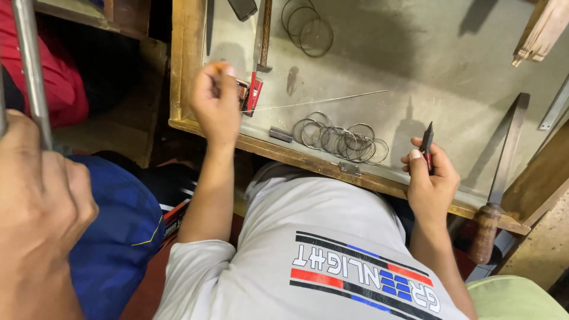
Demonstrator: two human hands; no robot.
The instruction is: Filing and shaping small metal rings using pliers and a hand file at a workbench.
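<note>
The person's left hand [216, 101] is curled into a fist over the left end of the wooden-rimmed tray [185, 71]. A thin wire [314, 102] runs right from it across the tray floor. The wire's left end meets the fist, but I cannot tell whether the fingers pinch it. Just right of the fist lies a red-handled tool [253, 92]. The right hand [431, 181] sits at the tray's near edge, its fingers clamped on small pliers [427, 142] that point away. Between the hands, near the front rim, lie a heap of metal rings [341, 141] and a small grey block [280, 134]. More rings [308, 25] lie far back. A wooden-handled file [504, 172] rests at the right. At near left, another person's hand [41, 201] grips a metal rod [29, 65].
</note>
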